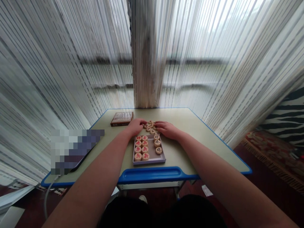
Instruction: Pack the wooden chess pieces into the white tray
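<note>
Loose round wooden xiangqi pieces (148, 129) lie in a small heap on the table, between my two hands. My left hand (136, 126) is at the heap's left side, its fingertips reaching the nearest pieces; some of its fingers are hidden. On the right side, my right hand (167, 129) rests with fingers stretched out, touching the pieces at the edge. Just nearer to me is a shallow lidless box (152, 161). Two columns of red-marked pieces (142, 148) fill its left side. Several black-marked pieces (157, 143) stand along its right side.
A flat brown box (122, 118) lies at the back left of the pale table (206, 152), which has a blue rim. A blurred-out device (78, 152) with a cable stands at the left edge. Striped curtains (149, 57) hang behind the table.
</note>
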### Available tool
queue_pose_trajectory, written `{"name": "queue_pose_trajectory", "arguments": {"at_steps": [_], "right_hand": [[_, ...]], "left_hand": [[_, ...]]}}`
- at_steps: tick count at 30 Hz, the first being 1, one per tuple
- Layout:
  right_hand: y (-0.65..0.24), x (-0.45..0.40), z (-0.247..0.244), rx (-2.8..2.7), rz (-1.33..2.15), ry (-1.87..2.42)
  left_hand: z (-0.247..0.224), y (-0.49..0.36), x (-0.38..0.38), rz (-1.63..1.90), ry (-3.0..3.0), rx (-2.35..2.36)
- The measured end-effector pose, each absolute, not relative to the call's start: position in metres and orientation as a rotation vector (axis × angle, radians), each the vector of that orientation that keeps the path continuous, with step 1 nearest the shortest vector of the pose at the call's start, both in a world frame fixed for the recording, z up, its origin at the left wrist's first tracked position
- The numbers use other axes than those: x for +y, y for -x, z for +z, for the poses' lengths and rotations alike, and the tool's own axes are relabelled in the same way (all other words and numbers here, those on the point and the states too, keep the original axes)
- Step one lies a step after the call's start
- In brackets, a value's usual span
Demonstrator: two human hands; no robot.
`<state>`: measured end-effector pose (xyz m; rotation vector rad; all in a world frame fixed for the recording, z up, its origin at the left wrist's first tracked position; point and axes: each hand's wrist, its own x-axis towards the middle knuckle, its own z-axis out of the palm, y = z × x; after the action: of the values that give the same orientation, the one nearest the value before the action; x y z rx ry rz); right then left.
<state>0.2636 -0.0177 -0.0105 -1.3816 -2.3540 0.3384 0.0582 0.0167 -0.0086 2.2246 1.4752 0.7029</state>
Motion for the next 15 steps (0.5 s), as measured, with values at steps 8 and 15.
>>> {"name": "queue_pose_trajectory", "arguments": {"at_steps": [8,15], "right_hand": [[-0.265,-0.027,0.002,-2.339,0.542,1.318],[-0.263,-0.022,-0.009,-2.288,0.406,1.331]], "left_hand": [[-0.010,-0.055,0.018,0.695,-2.073,1.350],[-0.008,-0.055,0.016,0.819,-1.802,1.227]]}}
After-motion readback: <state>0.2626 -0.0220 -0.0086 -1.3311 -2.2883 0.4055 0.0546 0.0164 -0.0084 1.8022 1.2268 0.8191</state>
